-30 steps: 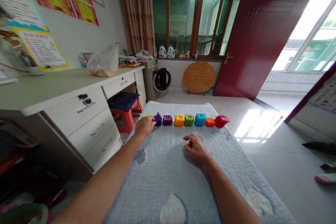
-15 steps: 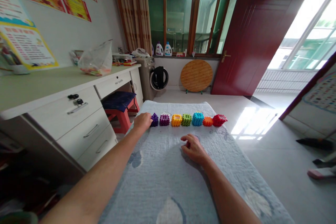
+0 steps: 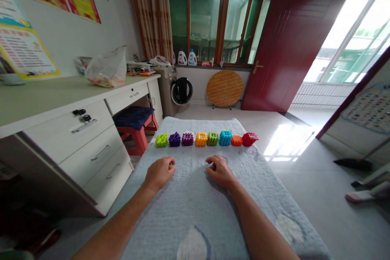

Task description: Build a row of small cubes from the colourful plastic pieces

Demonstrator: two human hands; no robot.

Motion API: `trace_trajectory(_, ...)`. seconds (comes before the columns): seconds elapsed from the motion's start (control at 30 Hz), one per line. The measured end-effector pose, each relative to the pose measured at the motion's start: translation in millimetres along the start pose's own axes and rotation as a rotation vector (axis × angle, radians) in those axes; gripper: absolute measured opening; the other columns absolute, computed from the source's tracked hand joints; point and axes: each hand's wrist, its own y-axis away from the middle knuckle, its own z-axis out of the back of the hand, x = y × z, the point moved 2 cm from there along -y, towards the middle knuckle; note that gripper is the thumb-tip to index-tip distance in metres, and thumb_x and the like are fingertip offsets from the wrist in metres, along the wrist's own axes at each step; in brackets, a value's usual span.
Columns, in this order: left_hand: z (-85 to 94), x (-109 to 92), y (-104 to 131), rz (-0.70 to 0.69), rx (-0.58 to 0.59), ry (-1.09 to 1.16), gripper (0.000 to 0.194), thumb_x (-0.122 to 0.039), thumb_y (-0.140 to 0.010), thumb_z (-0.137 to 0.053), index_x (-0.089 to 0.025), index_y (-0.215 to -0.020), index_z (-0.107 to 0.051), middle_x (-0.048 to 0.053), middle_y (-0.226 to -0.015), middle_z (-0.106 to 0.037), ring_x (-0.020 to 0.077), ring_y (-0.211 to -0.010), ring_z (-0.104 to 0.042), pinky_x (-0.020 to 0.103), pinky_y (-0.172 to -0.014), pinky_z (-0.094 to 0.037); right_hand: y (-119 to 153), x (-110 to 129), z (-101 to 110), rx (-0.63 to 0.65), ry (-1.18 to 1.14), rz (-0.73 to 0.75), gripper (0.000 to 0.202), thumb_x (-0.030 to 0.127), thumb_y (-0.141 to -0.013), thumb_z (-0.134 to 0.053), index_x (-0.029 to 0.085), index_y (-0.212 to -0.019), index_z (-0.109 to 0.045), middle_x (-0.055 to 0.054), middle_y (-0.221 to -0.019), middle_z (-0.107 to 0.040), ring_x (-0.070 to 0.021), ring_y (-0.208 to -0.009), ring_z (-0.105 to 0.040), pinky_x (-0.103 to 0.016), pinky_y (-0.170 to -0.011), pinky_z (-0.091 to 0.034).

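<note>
A row of toy building-block cubes with notched edges runs across the far part of the cloth. From left to right come lime (image 3: 161, 140), dark blue (image 3: 174, 139), purple (image 3: 187, 139), yellow (image 3: 201, 139), green (image 3: 212, 139) and light blue (image 3: 225, 138) blocks, then a lower orange block (image 3: 237, 140) and a red block (image 3: 250, 139). My left hand (image 3: 160, 173) rests on the cloth in front of the row's left end, loosely curled and empty. Across from it, my right hand (image 3: 220, 170) lies on the cloth, thumb and fingers apart, holding nothing. Neither hand touches a block.
A pale blue patterned cloth (image 3: 195, 203) covers the surface beneath the blocks. On the left stand a white desk (image 3: 76, 93) with a plastic bag (image 3: 108, 69) and a stool (image 3: 135, 124). Farther back are a washing machine (image 3: 167, 89), a round wooden board (image 3: 224, 88) and a red door (image 3: 283, 48).
My left hand has drawn back toward me from the row's left end, uncovering the lime block there. My right hand stays where it was. The view has shifted slightly.
</note>
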Motion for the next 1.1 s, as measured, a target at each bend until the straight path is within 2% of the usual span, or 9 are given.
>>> trace_trajectory(0.1,-17.2,-1,10,-0.048,-0.059,0.057,0.015,-0.024,-0.078,-0.047,-0.021,-0.079,-0.062,0.002,-0.077,-0.065,0.0163,-0.073,-0.061,0.025,-0.066,-0.04,0,-2,-2,-0.008,0.01,0.001,0.021,0.015,-0.068,-0.055,0.017,-0.086,-0.064,-0.001,-0.072,-0.059,-0.0133,-0.069,-0.051,-0.028,-0.078,-0.037)
trace_trajectory(0.23,-26.4,5,10,-0.087,-0.13,0.152,0.018,-0.025,-0.08,-0.045,-0.02,-0.077,-0.062,0.003,-0.076,-0.063,0.0158,-0.071,-0.059,0.025,-0.068,-0.042,-1,-5,-4,-0.011,0.014,0.006,0.021,0.015,-0.068,-0.055,0.017,-0.087,-0.064,-0.001,-0.072,-0.061,-0.0136,-0.07,-0.052,-0.028,-0.079,-0.036)
trace_trajectory(0.57,-23.1,19,8,0.002,-0.197,0.437,0.022,-0.037,-0.076,-0.05,-0.019,-0.078,-0.063,0.001,-0.071,-0.067,0.0157,-0.065,-0.061,0.024,-0.065,-0.046,-1,-8,-5,0.013,0.019,-0.009,0.022,0.016,-0.069,-0.055,0.017,-0.088,-0.065,-0.001,-0.074,-0.062,-0.0134,-0.072,-0.053,-0.027,-0.078,-0.036)
trace_trajectory(0.77,-23.8,23,10,0.031,-0.228,0.523,0.022,-0.038,-0.077,-0.052,-0.019,-0.079,-0.063,0.001,-0.07,-0.066,0.0161,-0.065,-0.062,0.025,-0.064,-0.048,-1,-7,-4,0.01,-0.011,-0.002,0.022,0.014,-0.068,-0.054,0.016,-0.087,-0.065,-0.001,-0.073,-0.061,-0.0127,-0.069,-0.052,-0.027,-0.077,-0.037)
trace_trajectory(0.87,-19.1,24,9,0.021,-0.337,0.506,0.026,-0.039,-0.08,-0.049,-0.018,-0.082,-0.063,0.003,-0.077,-0.065,0.017,-0.071,-0.062,0.028,-0.07,-0.05,-2,-8,-3,0.013,-0.018,-0.011,0.022,0.015,-0.068,-0.053,0.016,-0.086,-0.065,-0.002,-0.074,-0.061,-0.0129,-0.068,-0.052,-0.028,-0.076,-0.038)
trace_trajectory(0.93,-10.4,28,1,-0.005,-0.481,0.455,0.028,-0.041,-0.082,-0.048,-0.018,-0.086,-0.063,0.006,-0.087,-0.063,0.0196,-0.085,-0.061,0.032,-0.082,-0.048,-2,-8,-3,0.01,-0.019,-0.014,0.021,0.015,-0.068,-0.053,0.016,-0.086,-0.065,-0.002,-0.075,-0.061,-0.0132,-0.068,-0.052,-0.028,-0.075,-0.038)
trace_trajectory(1.0,1.4,37,-15,-0.022,-0.625,0.399,0.028,-0.041,-0.081,-0.048,-0.018,-0.091,-0.062,0.008,-0.101,-0.059,0.0231,-0.104,-0.055,0.038,-0.098,-0.04,-3,-9,-3,0.007,-0.017,-0.013,0.021,0.015,-0.068,-0.053,0.016,-0.085,-0.065,-0.002,-0.074,-0.061,-0.0134,-0.069,-0.052,-0.028,-0.075,-0.039)
trace_trajectory(1.07,12.7,51,-40,0.029,-0.666,0.398,0.031,-0.04,-0.08,-0.047,-0.017,-0.097,-0.059,0.011,-0.113,-0.054,0.0249,-0.117,-0.046,0.039,-0.105,-0.033,-3,-9,-4,0.007,-0.018,-0.01,0.021,0.016,-0.068,-0.052,0.016,-0.085,-0.065,-0.002,-0.073,-0.061,-0.0134,-0.069,-0.052,-0.028,-0.075,-0.039)
trace_trajectory(1.1,17.0,59,-55,0.085,-0.628,0.414,0.031,-0.039,-0.08,-0.046,-0.017,-0.099,-0.058,0.012,-0.116,-0.053,0.0249,-0.12,-0.043,0.039,-0.106,-0.031,-3,-10,-4,0.008,-0.019,-0.007,0.02,0.016,-0.069,-0.052,0.016,-0.085,-0.065,-0.001,-0.073,-0.061,-0.0134,-0.068,-0.052,-0.028,-0.075,-0.039)
